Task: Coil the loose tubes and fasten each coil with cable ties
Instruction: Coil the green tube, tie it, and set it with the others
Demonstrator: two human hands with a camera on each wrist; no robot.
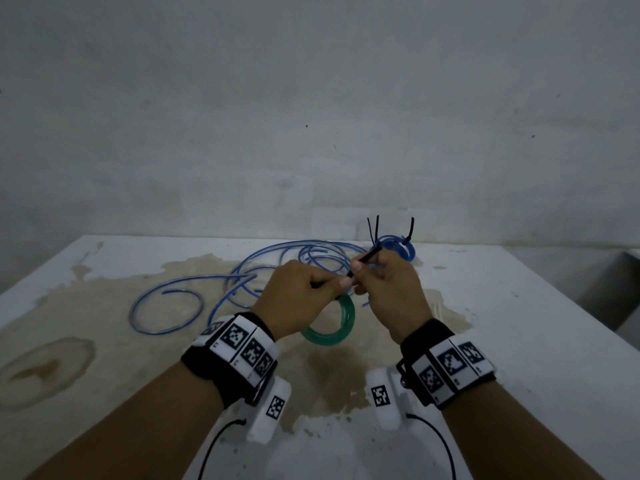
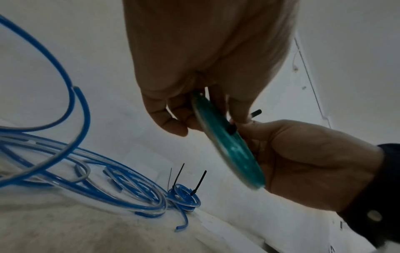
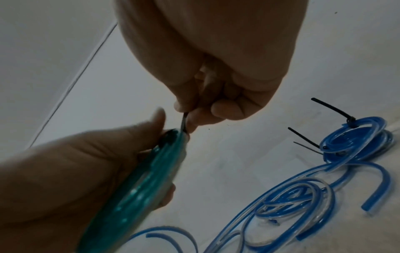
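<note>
A green tube coil point(image 1: 332, 329) hangs above the stained table, gripped by my left hand point(image 1: 341, 282) at its upper edge. A black cable tie point(image 1: 365, 259) wraps the coil there, and my right hand point(image 1: 360, 271) pinches its free tail. In the left wrist view my left hand's fingers point(image 2: 173, 123) curl round the green coil point(image 2: 233, 154), with the cable tie point(image 2: 231, 129) crossing it. The right wrist view shows my right hand point(image 3: 188, 118) pinching the tie's tail point(image 3: 185, 122) just above the coil point(image 3: 140, 188).
A small blue coil point(image 1: 398, 247) with three black ties sticking up lies at the table's back. Several loose blue tubes point(image 1: 242, 282) sprawl left of it. The white table point(image 1: 519, 306) meets a grey wall behind; its right edge drops off.
</note>
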